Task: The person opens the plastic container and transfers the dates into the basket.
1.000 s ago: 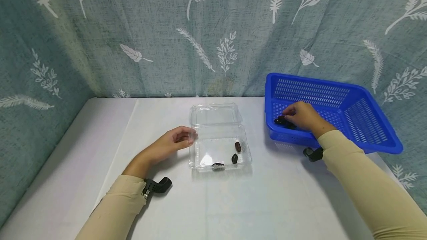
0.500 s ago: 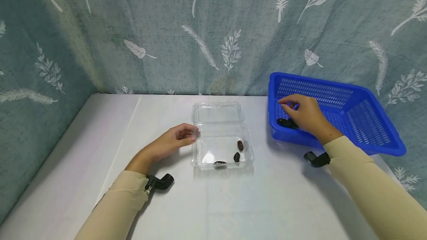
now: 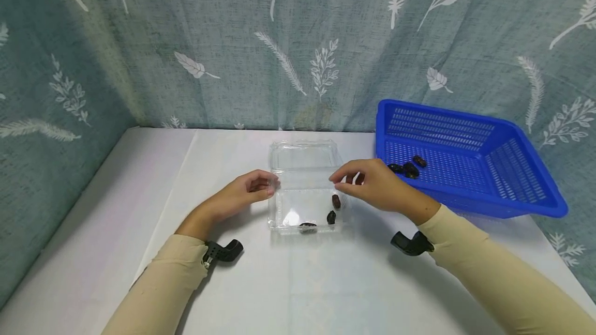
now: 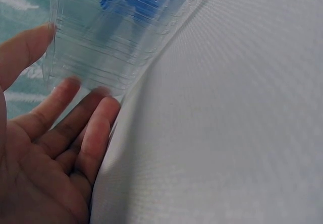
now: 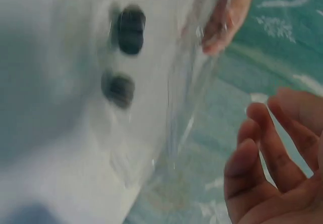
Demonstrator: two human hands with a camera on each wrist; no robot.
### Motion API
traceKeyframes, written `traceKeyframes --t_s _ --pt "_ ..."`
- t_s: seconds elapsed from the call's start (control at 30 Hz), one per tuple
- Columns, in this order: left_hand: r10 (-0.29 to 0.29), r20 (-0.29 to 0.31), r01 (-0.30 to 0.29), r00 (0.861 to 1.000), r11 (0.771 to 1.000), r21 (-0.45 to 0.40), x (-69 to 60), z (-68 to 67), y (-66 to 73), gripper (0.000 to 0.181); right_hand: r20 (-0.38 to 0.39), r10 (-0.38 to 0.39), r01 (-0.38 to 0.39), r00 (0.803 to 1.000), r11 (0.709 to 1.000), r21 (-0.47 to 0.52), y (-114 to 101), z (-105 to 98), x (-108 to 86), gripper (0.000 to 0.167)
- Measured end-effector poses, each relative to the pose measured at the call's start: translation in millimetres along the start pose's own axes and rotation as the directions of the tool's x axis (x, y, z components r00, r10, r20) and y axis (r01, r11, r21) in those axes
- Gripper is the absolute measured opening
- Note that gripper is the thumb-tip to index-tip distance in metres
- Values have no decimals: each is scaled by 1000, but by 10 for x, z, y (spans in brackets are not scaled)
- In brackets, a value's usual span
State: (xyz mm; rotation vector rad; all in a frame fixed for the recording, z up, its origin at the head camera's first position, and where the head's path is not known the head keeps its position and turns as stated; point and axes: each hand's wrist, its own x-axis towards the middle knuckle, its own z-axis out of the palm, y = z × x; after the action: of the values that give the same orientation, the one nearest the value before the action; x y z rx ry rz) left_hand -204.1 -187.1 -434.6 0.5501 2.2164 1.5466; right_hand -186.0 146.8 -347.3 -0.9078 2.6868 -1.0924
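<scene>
A clear hinged plastic box (image 3: 291,206) stands with its lid (image 3: 304,156) laid back. Three dark wrinkled dried fruits, like dates, lie in it, one of them a date (image 3: 336,201) near the right wall. My left hand (image 3: 244,190) rests its fingertips against the box's left side; in the left wrist view the thumb and fingers (image 4: 96,133) touch the clear wall. My right hand (image 3: 377,185) is at the box's right edge, thumb and forefinger close together. Whether something is between those fingertips is hidden; the right wrist view shows its fingers (image 5: 245,163) bent.
A blue perforated basket (image 3: 470,198) stands at the right, with three dates (image 3: 411,170) in its left end. White cloth (image 3: 326,288) covers the table. A leaf-patterned curtain (image 3: 223,56) hangs behind and at the left.
My right hand has come out of the blue basket and moved left to the box, uncovering the dates in the basket. The left hand stays at the box's left side.
</scene>
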Motion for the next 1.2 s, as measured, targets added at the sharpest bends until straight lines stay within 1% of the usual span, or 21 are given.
traceKeyframes --t_s 0.1,0.23,0.3,0.4,0.57,0.73,0.87,0.97,1.07,1.2 --pt "5 -1 -5 1000 1000 -8 11 2 2 43 102 -11 6 995 999 52 -27 130 70 16" --pt "10 -5 -10 1000 1000 -7 20 17 17 43 227 -26 9 974 997 74 -26 273 173 16" --pt "7 -8 -7 1000 1000 -10 27 27 24 43 275 -23 3 961 997 72 -17 326 214 17" --pt "2 -9 -2 1000 1000 -14 38 42 33 43 326 -14 -8 945 998 67 3 385 256 18" --pt "-1 -6 1 1000 1000 -17 47 55 44 42 389 11 -38 921 997 63 25 467 294 17" --pt "-2 -6 2 1000 1000 -13 42 52 45 42 459 25 -57 888 997 57 19 515 327 14" --pt "2 -7 -2 1000 1000 -12 36 46 44 42 499 16 -44 866 998 45 21 542 343 15" --pt "1 -10 -2 1000 1000 -19 29 42 46 42 512 0 -19 859 999 32 22 557 353 15" --pt "8 -9 -8 1000 1000 -12 18 35 42 42 515 -13 0 857 1000 25 12 570 363 14" --pt "8 -11 -8 1000 1000 -9 8 26 24 43 519 -6 0 855 1000 11 -17 583 377 14"
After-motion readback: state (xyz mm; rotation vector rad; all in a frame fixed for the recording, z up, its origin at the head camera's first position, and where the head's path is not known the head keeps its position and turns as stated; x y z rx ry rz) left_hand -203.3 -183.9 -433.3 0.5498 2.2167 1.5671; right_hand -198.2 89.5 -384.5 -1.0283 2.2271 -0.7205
